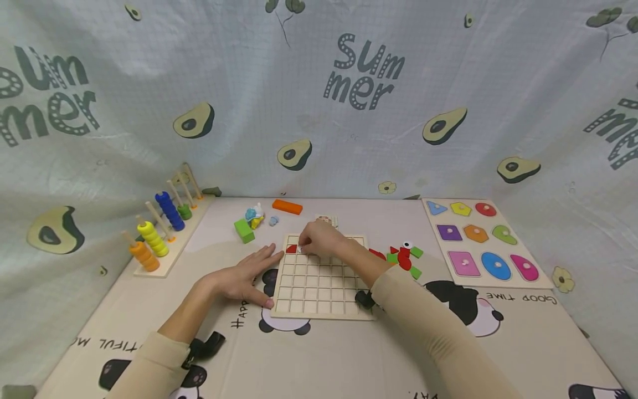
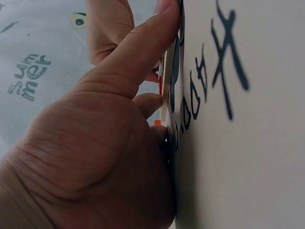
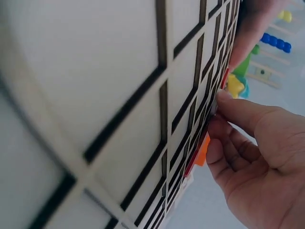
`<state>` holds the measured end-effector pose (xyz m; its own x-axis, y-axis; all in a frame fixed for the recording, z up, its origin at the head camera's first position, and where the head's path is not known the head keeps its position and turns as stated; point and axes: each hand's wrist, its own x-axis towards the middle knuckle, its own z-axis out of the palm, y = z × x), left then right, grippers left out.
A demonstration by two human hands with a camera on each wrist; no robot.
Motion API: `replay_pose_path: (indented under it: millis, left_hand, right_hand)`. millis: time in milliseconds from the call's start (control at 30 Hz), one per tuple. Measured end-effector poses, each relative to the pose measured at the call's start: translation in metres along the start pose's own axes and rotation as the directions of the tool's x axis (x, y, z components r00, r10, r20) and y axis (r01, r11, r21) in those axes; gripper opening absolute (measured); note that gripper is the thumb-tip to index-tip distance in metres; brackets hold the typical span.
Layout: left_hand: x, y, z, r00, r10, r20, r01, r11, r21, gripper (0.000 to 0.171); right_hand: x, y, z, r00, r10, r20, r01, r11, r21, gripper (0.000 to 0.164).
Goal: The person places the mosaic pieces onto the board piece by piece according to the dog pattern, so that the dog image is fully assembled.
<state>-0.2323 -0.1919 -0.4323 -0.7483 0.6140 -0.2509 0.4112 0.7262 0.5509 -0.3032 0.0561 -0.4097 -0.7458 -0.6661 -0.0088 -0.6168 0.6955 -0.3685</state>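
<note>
A pale wooden grid board point(image 1: 310, 282) of square cells lies flat on the table. At its left edge rests my left hand point(image 1: 244, 275), fingers spread, with the thumb by the near left corner; its palm fills much of the left wrist view. Over the far row is my right hand point(image 1: 321, 239), pinching a small whitish piece point(image 3: 214, 109) mostly hidden by the fingertips. Just left of those fingertips, a red piece point(image 1: 291, 249) sits in the far left cell. In the right wrist view, another red edge point(image 3: 191, 162) shows past the fingers.
Red and green pieces point(image 1: 404, 259) lie right of the board. Beyond it are an orange block point(image 1: 287, 206), a green block point(image 1: 244, 230) and a small figurine point(image 1: 255, 215). A ring stacker point(image 1: 161, 265) stands left; a shape puzzle point(image 1: 485, 282) lies right.
</note>
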Motion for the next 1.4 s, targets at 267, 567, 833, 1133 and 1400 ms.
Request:
replay_pose_path:
  millis: [267,567,833,1133,1400]
  left_hand:
    - [0.001,0.0,0.001,1.0,-0.009,0.001,0.009,1.0,-0.006,0.113]
    - [0.002,0.001,0.001,1.0,0.0,-0.008,0.0,1.0,0.002,0.113]
    - [0.002,0.002,0.001,1.0,-0.021,-0.012,0.021,1.0,0.021,0.114]
    - [0.002,0.001,0.002,0.999,-0.053,-0.002,0.053,0.998,0.019,0.115]
    - [0.003,0.002,0.002,0.999,-0.032,-0.01,0.032,0.999,0.03,0.114]
  right_hand:
    - [-0.003,-0.002,-0.002,0.999,-0.039,0.012,0.04,0.994,-0.099,0.007]
    - [-0.023,0.009,-0.021,0.998,-0.064,-0.021,0.064,0.998,-0.022,0.018]
    - [-0.095,0.046,-0.057,0.965,0.061,-0.255,-0.023,0.988,0.152,0.032]
    - [-0.147,0.105,-0.062,0.954,0.228,-0.196,-0.173,0.95,0.262,0.032]
    - [-0.154,0.128,-0.056,0.95,0.31,-0.027,-0.29,0.915,0.282,0.025]
